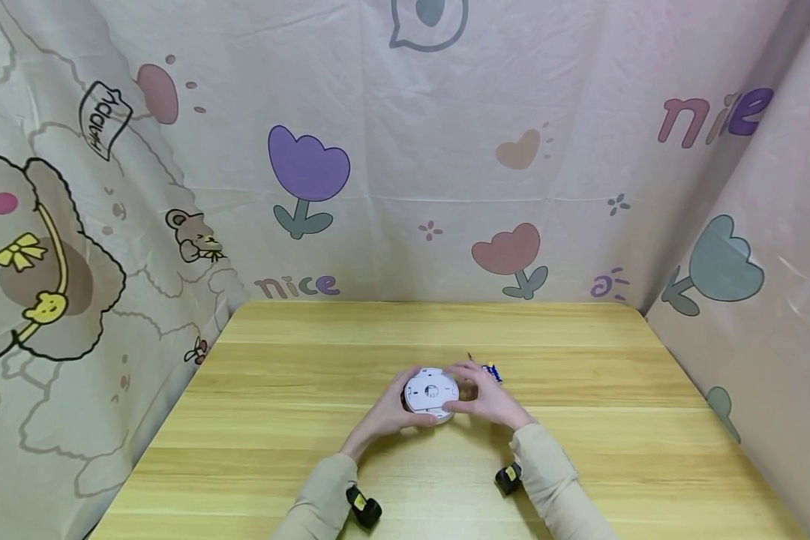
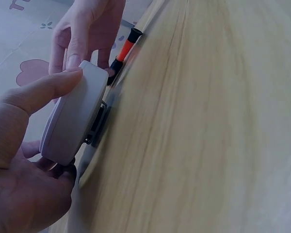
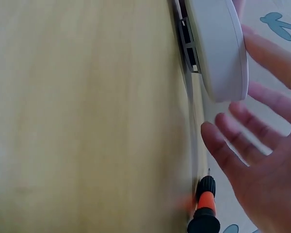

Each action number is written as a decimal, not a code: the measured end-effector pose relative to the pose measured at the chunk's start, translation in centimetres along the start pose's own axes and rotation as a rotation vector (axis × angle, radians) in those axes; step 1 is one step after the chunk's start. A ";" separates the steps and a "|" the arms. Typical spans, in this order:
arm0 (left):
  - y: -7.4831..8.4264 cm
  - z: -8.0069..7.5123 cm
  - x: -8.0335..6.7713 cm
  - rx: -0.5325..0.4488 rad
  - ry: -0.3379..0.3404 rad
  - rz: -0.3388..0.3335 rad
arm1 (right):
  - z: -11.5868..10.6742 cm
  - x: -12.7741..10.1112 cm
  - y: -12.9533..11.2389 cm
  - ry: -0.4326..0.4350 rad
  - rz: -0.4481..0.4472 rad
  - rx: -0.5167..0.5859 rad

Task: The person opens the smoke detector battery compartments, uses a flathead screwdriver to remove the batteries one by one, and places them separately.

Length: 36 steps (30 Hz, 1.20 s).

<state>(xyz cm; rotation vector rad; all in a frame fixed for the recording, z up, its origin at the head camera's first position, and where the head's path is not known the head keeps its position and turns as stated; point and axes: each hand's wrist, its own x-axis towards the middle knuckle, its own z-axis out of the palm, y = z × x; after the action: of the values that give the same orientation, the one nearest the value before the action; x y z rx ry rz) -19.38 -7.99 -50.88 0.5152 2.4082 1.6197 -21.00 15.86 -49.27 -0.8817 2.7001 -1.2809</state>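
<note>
a round white device (image 1: 431,393) sits at the middle of the wooden table (image 1: 580,450). the left hand (image 1: 386,415) holds it, thumb curled over its rim. the right hand (image 1: 487,400) is at its other side, fingers (image 3: 233,155) spread and relaxed, its grip released. an orange-and-black screwdriver (image 3: 204,208) lies just beyond.

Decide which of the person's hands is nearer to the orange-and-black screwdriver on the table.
Right. The right hand hovers open just beside the screwdriver, while the left hand grips the far side of the white round device.
</note>
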 end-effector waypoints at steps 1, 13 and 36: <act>0.0 0.0 0.0 -0.005 0.000 0.002 | 0.0 0.0 0.0 -0.010 0.006 0.022; 0.1 -0.3 0.0 -0.085 -0.010 0.022 | 0.5 -0.1 0.5 -0.109 0.148 0.437; -0.2 -0.4 -0.1 -0.087 0.113 0.000 | 0.4 -0.4 0.4 -0.142 0.162 0.513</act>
<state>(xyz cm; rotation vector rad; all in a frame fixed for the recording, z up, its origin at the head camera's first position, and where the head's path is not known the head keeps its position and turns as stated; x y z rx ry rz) -19.50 -8.41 -50.90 0.4194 2.4027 1.7899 -20.72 15.97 -49.93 -0.6458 2.1240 -1.6799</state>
